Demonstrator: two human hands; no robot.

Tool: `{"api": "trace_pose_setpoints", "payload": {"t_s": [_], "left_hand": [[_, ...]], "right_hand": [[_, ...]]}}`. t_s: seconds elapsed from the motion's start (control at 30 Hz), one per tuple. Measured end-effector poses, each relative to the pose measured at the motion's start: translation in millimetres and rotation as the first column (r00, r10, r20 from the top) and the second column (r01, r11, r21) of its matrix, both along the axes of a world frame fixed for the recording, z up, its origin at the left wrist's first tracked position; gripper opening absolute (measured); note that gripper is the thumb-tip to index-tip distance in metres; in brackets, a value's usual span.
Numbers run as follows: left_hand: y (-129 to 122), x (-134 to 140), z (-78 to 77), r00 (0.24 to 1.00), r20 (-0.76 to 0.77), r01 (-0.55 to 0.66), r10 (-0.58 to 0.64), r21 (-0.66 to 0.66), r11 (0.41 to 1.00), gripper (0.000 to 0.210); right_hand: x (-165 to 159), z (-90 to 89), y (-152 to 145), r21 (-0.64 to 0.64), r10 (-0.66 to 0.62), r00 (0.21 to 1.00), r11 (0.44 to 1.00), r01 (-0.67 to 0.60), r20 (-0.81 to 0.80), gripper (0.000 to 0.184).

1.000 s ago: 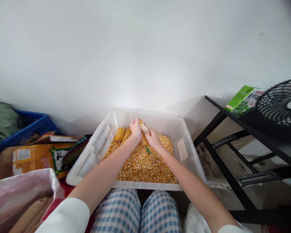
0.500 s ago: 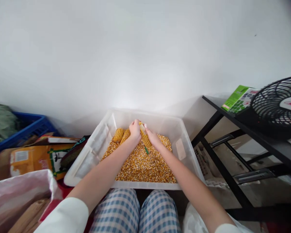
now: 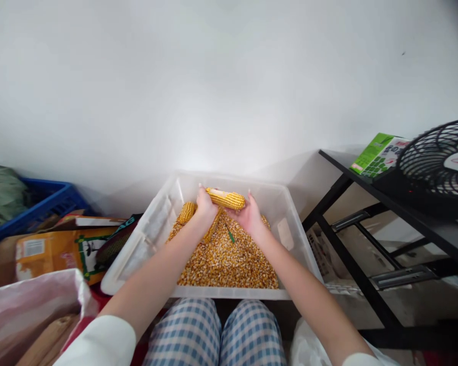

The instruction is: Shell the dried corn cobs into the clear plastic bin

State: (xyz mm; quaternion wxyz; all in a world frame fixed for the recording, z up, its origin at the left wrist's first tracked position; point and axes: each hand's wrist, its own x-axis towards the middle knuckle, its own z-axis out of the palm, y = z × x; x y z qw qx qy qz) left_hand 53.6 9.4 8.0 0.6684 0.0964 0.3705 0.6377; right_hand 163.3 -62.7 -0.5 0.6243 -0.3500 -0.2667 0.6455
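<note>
My left hand [image 3: 206,204] is closed on one end of a yellow corn cob [image 3: 229,199], held level over the bin. A pale stripped patch shows along the cob's upper side. My right hand [image 3: 251,216] is open, palm up, with its fingers spread under and beside the cob's other end; whether they touch it I cannot tell. Below lie loose corn kernels [image 3: 225,264] in a clear plastic bin [image 3: 232,292]. Another corn cob [image 3: 187,212] rests at the bin's back left, and one more cob [image 3: 212,227] is partly hidden by my left hand.
A small green scrap [image 3: 231,236] lies on the kernels. At right, a black-framed table [image 3: 400,201] carries a fan [image 3: 438,157] and a green carton [image 3: 377,155]. To the left are a white bag [image 3: 34,290], an orange packet [image 3: 61,249] and a blue crate [image 3: 57,195].
The cob in my left hand has turned from pointing down toward me to lying crosswise. My right hand has opened and moved slightly right, palm up.
</note>
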Motion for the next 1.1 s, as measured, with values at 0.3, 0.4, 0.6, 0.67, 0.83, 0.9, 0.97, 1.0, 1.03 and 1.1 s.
{"api": "trace_pose_setpoints", "payload": {"t_s": [0.3,0.4,0.6,0.67,0.83,0.9,0.97,1.0,1.03,1.1], "left_hand": [[-46,36,-9.8,0.752,-0.629,0.418,-0.196,0.227,0.880,0.037],[-58,37,-12.7,0.568,-0.823,0.512,-0.010,0.345,0.787,0.044],[-41,27,-14.9,0.344,-0.939,0.554,0.005,0.207,0.806,0.050],[-28,23,-12.9,0.504,-0.857,0.472,-0.107,0.170,0.865,0.049],[-10,14,-1.2,0.918,-0.307,0.285,-0.250,0.076,0.955,0.047],[-10,12,2.5,0.952,-0.161,0.275,-0.262,0.067,0.959,0.050],[-13,12,3.7,0.960,-0.127,0.257,-0.249,0.052,0.965,0.052],[-14,11,3.3,0.963,-0.132,0.242,-0.234,0.048,0.969,0.052],[-15,11,2.4,0.967,-0.140,0.223,-0.214,0.049,0.974,0.051],[-15,11,-0.5,0.976,-0.148,0.175,-0.162,0.076,0.982,0.046]], "right_hand": [[25,0.9,9,0.095,-0.388,0.920,0.915,0.392,-0.061,0.024],[18,-11.2,8,0.090,-0.186,0.977,0.980,0.177,0.103,0.025],[15,-24.2,9,0.041,-0.130,0.906,0.991,0.124,0.404,0.036],[19,-21.4,7,0.137,-0.244,0.789,0.970,0.202,0.563,0.043],[10,-11.1,-6,0.169,-0.217,0.244,0.964,0.203,0.945,0.049],[-4,-10.9,-11,0.153,-0.175,0.132,0.974,0.165,0.976,0.046],[-17,-14.0,-15,0.135,-0.151,0.131,0.983,0.128,0.980,0.042],[-23,-16.4,-16,0.126,-0.144,0.166,0.986,0.113,0.976,0.041],[-27,-19.1,-16,0.125,-0.145,0.216,0.987,0.102,0.966,0.040],[-32,-24.3,-16,0.143,-0.168,0.336,0.985,0.097,0.927,0.040]]}}
